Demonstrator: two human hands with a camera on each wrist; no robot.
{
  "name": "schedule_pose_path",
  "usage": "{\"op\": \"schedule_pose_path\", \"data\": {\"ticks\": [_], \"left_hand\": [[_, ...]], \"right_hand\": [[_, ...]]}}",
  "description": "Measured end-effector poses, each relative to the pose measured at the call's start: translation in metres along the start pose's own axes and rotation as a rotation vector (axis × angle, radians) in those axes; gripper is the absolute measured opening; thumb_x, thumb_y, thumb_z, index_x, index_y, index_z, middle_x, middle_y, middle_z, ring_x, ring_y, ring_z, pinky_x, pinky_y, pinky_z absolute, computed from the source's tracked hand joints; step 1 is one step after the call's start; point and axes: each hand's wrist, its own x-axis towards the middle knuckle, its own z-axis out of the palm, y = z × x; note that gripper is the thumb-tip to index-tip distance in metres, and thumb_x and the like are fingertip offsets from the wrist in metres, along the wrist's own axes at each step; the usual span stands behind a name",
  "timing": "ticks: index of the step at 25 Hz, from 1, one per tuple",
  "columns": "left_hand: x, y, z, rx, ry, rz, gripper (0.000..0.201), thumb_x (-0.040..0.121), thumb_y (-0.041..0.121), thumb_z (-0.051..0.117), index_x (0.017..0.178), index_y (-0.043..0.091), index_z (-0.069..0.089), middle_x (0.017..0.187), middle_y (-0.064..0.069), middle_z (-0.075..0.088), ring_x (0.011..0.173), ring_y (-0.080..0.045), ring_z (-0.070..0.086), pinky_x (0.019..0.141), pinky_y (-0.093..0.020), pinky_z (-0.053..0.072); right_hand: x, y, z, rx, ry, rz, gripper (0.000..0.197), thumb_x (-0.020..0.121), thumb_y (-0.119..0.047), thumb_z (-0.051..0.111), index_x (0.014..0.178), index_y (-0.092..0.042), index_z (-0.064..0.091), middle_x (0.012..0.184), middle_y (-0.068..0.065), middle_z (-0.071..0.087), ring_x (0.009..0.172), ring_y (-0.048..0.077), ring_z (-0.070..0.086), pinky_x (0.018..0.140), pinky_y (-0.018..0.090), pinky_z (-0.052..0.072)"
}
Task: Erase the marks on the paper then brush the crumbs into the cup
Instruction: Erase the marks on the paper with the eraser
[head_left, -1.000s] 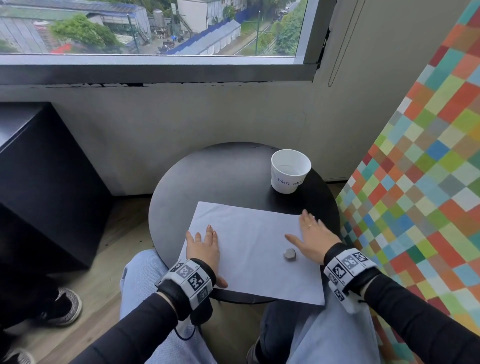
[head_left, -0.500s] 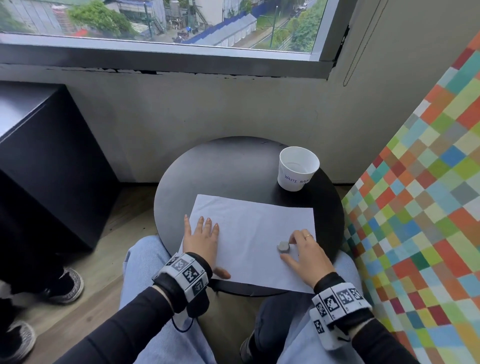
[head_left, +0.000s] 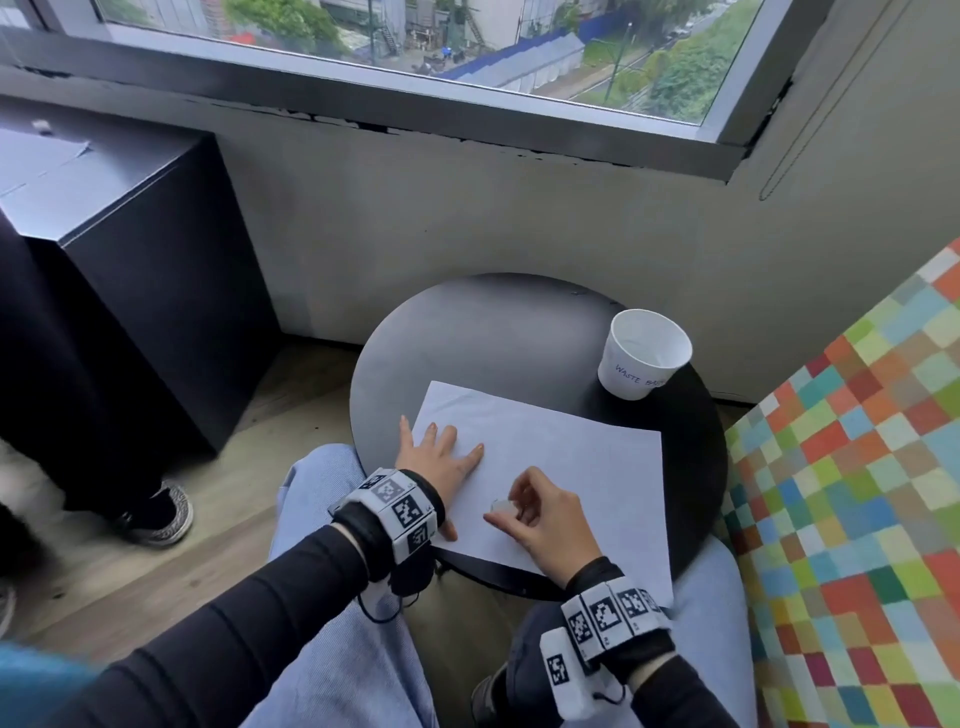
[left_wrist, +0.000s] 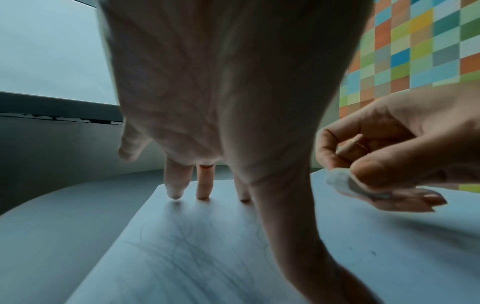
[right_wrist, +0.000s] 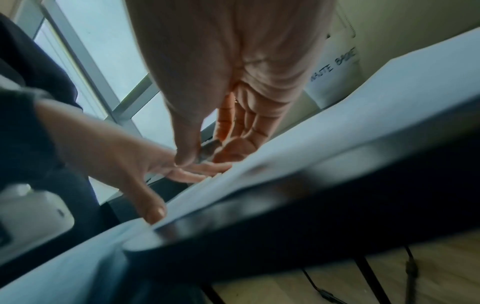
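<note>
Here, right hand pinching eraser above paper, left hand flat beside.

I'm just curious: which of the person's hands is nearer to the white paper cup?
The right. The right hand, pinching the eraser, sits mid-sheet on the cup's side. The left hand lies flat on the paper's far left corner, farther away.

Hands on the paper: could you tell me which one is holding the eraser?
The right hand pinches the eraser; the left hand lies flat on the paper.
</note>
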Motion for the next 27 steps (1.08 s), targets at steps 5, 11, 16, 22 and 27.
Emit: {"op": "schedule_pose_path", "data": {"ticks": [5, 11, 16, 22, 27], "left_hand": [[0.004, 0.000, -0.001, 0.013, 0.010, 0.004, 0.124, 0.069, 0.058, 0.081, 0.157, 0.032, -0.002, 0.152, -0.017, 0.015, 0.144, -0.037, 0.018, 0.112, -0.069, 0.004], [0.008, 0.002, 0.002, 0.051, 0.007, 0.007, 0.127, 0.067, 0.061, 0.080, 0.156, 0.035, -0.007, 0.158, -0.019, 0.002, 0.144, -0.042, 0.016, 0.116, -0.063, 0.011], [0.011, -0.002, -0.001, 0.125, -0.003, 0.034, 0.128, 0.069, 0.061, 0.080, 0.156, 0.035, -0.010, 0.164, -0.014, -0.010, 0.146, -0.041, 0.020, 0.117, -0.057, 0.017], [0.013, -0.004, -0.002, 0.159, -0.004, 0.049, 0.127, 0.069, 0.062, 0.079, 0.156, 0.036, -0.010, 0.164, -0.013, -0.009, 0.144, -0.041, 0.024, 0.117, -0.055, 0.018], [0.012, -0.003, -0.003, 0.158, -0.018, 0.041, 0.127, 0.069, 0.061, 0.079, 0.156, 0.036, -0.011, 0.165, -0.012, -0.010, 0.145, -0.042, 0.022, 0.118, -0.057, 0.015]], "right_hand": [[-0.008, 0.008, 0.022, 0.181, 0.166, 0.017, 0.016, 0.076, -0.025, 0.080, 0.077, -0.019, 0.066, 0.061, -0.007, 0.061, 0.057, 0.007, 0.054, 0.058, 0.019, 0.044], [-0.007, 0.006, 0.030, 0.240, 0.268, 0.039, 0.014, 0.076, -0.019, 0.080, 0.087, -0.024, 0.074, 0.069, -0.006, 0.066, 0.060, 0.006, 0.056, 0.060, 0.016, 0.046], [-0.009, 0.005, 0.031, 0.192, 0.196, -0.002, 0.006, 0.075, -0.018, 0.080, 0.076, -0.021, 0.075, 0.060, -0.014, 0.060, 0.054, 0.004, 0.048, 0.057, 0.012, 0.038], [-0.002, 0.007, 0.034, 0.179, 0.297, 0.042, 0.006, 0.075, -0.022, 0.080, 0.078, -0.022, 0.074, 0.066, -0.011, 0.064, 0.058, 0.005, 0.050, 0.059, 0.014, 0.040], [-0.001, 0.007, 0.036, 0.187, 0.322, 0.090, 0.007, 0.075, -0.024, 0.080, 0.078, -0.023, 0.073, 0.067, -0.012, 0.064, 0.058, 0.005, 0.049, 0.060, 0.014, 0.040]]}}
